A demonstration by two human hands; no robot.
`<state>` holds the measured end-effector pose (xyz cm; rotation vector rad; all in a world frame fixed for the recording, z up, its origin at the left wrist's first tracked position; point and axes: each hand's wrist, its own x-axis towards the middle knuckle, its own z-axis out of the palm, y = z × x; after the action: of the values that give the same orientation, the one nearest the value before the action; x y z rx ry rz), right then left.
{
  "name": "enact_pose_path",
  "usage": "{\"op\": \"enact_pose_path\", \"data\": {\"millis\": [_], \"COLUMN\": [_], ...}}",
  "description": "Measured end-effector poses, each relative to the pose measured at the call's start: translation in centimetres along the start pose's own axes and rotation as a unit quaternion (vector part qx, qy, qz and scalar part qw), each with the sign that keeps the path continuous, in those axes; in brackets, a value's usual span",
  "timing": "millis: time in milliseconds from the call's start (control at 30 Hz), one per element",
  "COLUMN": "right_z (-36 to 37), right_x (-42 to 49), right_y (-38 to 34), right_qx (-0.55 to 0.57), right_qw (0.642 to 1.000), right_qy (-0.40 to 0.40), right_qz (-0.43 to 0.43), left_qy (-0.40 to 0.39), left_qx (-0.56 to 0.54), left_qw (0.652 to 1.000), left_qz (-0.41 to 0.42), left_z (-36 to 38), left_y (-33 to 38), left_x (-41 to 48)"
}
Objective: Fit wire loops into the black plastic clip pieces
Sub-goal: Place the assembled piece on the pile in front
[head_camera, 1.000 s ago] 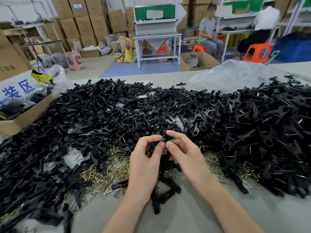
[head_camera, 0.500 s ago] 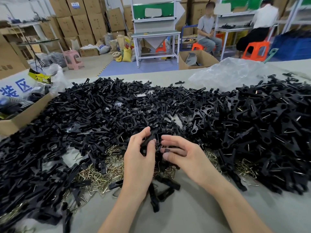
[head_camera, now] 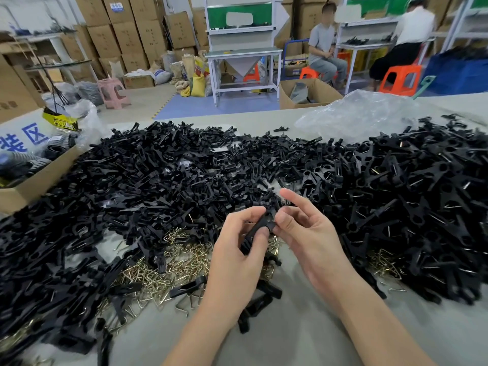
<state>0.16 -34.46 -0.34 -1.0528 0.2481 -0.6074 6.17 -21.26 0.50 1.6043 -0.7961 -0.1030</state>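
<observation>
- Left hand grips one black clip piece, thumb and fingers curled round its long matte body, which tilts up toward the right.
- Right hand is just right of the grip. Its thumb tip touches the upper end of the clip piece, the index finger is stretched up and away, and the other fingers are loosely bent and hold nothing.
- Can't tell whether a wire loop sits in the held piece; the fingers hide it.
- Wire loops lie left of and below the grip in a flat tangle on the table. They are thin bent metal, brass-yellow and shiny, with angular shapes.
- More loops lie right of the grip, at the foot of the right heap.
- Loose clip pieces are heaped left of and beyond the grip. They are flat, slim, dull black plastic in a dense jumble.
- Right heap runs right of the grip. It holds forked Y-shaped black clips with round holes, and thin bright wire shows on many.
- A few black clips lie just under the left wrist on the bare table.
- Table top is smooth, pale grey-green.
- Clear plastic bag lies far beyond the grip to the right, crinkled and glossy.
- Cardboard box sits far left of the grip, plain brown.
</observation>
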Motion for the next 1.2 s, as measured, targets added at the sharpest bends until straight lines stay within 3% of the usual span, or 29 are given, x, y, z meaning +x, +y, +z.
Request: {"op": "enact_pose_path", "data": {"millis": [200, 433, 733, 1000, 1200], "right_z": [0.3, 1.5, 1.6, 1.7, 1.6], "right_x": [-0.2, -1.1, -1.1, -1.1, -1.2], "right_y": [0.2, 0.9, 0.3, 0.2, 0.1], "right_qx": [-0.014, -0.064, -0.027, -0.032, -0.037], "right_qw": [1.0, 0.997, 0.998, 0.998, 0.998], "right_qy": [0.012, -0.02, -0.004, -0.018, -0.03], "right_qz": [-0.002, 0.037, 0.052, 0.042, 0.033], "left_qy": [-0.014, 0.039, 0.1, 0.027, 0.033], "left_qx": [-0.084, -0.092, -0.064, -0.109, -0.093], "left_qw": [0.994, 0.993, 0.992, 0.992, 0.994], "left_qz": [-0.072, -0.055, -0.029, -0.063, -0.057], "left_z": [-0.2, -0.2, -1.1, -1.1, -1.2], "left_y": [0.4, 0.3, 0.4, 0.6, 0.6], "left_x": [0.1, 0.3, 0.5, 0.5, 0.5]}}
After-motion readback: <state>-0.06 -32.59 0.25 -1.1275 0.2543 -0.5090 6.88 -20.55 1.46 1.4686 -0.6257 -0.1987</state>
